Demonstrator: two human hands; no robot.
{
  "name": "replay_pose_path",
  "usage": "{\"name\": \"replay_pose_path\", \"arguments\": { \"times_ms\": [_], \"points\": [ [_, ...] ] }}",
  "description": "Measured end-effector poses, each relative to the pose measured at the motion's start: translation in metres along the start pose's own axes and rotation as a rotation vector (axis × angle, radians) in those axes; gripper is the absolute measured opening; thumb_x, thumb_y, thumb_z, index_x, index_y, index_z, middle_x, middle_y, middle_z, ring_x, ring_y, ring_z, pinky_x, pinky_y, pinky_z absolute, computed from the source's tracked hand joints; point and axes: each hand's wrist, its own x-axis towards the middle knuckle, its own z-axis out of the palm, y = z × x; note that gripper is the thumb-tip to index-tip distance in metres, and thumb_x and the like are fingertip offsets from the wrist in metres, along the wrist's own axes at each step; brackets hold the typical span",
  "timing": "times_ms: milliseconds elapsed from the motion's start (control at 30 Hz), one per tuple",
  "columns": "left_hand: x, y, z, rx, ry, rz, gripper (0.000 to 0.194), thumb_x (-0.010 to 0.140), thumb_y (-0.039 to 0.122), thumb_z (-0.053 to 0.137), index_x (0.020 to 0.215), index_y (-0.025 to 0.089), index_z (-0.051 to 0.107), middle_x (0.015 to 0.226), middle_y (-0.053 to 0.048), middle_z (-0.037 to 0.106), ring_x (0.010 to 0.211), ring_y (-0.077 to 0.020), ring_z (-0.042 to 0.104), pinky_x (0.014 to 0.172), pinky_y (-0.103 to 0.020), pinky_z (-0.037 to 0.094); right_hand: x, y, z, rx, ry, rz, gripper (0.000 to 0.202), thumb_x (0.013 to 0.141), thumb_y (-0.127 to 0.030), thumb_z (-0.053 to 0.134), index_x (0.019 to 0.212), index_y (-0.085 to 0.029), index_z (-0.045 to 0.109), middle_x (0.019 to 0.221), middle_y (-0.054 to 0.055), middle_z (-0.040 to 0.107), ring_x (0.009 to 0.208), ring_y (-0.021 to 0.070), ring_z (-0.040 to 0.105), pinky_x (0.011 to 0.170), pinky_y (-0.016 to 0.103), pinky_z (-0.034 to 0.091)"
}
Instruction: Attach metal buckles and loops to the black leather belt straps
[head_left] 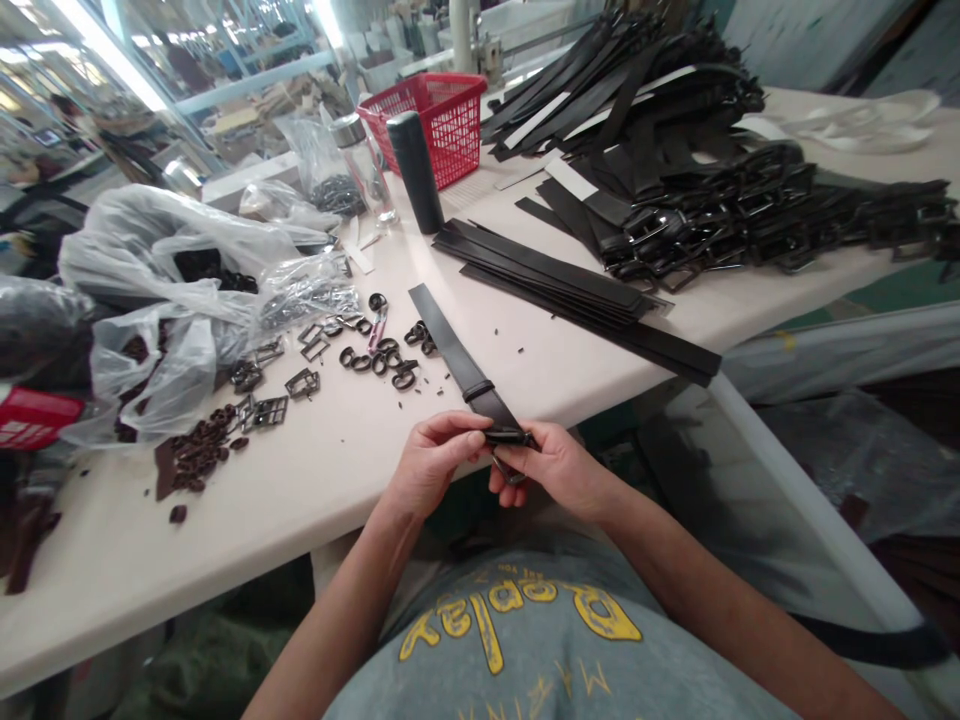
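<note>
The pale worktop spreads beyond both grips, its near edge passing just in front of them. Farther off to the right of the grips, a large heap of black belts lies on it, with dark metal buckles bunched along the heap's near side. Well to the left of the grips sit crumpled clear plastic bags with dark pieces inside. Beyond the grips and slightly right, a stack of flat black strips lies at a slant. Behind that stand a red basket and, just beside it, a dark cylindrical bottle, slightly tilted in view.

The left grip is closed, thumb and fingers pinching the near end of a black strap. The right grip is closed on that same end from the other side, fingers curled underneath, where a metal buckle shows. The strap runs away from the grips and over the worktop, a narrow loop around it.

Left of the strap are small black rings; farther left, loose buckles and a pile of small brown loops.
</note>
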Motion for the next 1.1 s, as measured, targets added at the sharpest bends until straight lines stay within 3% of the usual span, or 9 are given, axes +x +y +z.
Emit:
{"name": "replay_pose_path", "arguments": {
  "times_ms": [200, 667, 900, 1100],
  "points": [
    [-0.001, -0.002, 0.003, 0.05, 0.003, 0.025, 0.024, 0.068, 0.031, 0.085, 0.084, 0.015, 0.075, 0.068, -0.001, 0.071, 0.061, -0.0109, 0.062, 0.064, -0.024, 0.051, -0.002, 0.003, -0.001, 0.022, 0.026, 0.027, 0.049, 0.075, -0.059, 0.072, 0.093, -0.015, 0.064, 0.064, 0.0, 0.068, 0.05, 0.0113, 0.064, 0.048, 0.021, 0.05],
    [0.007, 0.011, 0.002, -0.057, -0.016, -0.17, 0.024, 0.055, 0.018, 0.086, 0.077, 0.015, 0.076, 0.069, -0.003, 0.073, 0.058, -0.0121, 0.064, 0.061, -0.025, 0.051, -0.002, 0.002, -0.002, 0.044, 0.011, 0.043, 0.049, 0.072, -0.061, 0.074, 0.089, -0.016, 0.06, 0.065, 0.001, 0.07, 0.05, 0.0117, 0.064, 0.048, 0.021, 0.05],
    [0.008, 0.01, 0.011, 0.048, 0.035, -0.135, 0.016, 0.059, 0.012, 0.074, 0.074, 0.015, 0.076, 0.065, -0.001, 0.071, 0.058, -0.01, 0.059, 0.062, -0.023, 0.049, -0.002, 0.002, 0.0, -0.123, 0.141, -0.02, 0.042, 0.078, -0.056, 0.068, 0.089, -0.016, 0.06, 0.064, 0.001, 0.068, 0.052, 0.0124, 0.065, 0.048, 0.021, 0.05],
    [0.006, 0.008, 0.012, 0.08, 0.04, -0.12, 0.015, 0.063, 0.021, 0.075, 0.077, 0.014, 0.077, 0.076, -0.004, 0.074, 0.063, -0.0108, 0.06, 0.065, -0.024, 0.05, -0.005, -0.001, -0.002, -0.29, 0.191, -0.111, 0.025, 0.085, -0.041, 0.06, 0.09, -0.016, 0.061, 0.066, 0.002, 0.068, 0.055, 0.0138, 0.067, 0.05, 0.022, 0.051]
  ]
}}
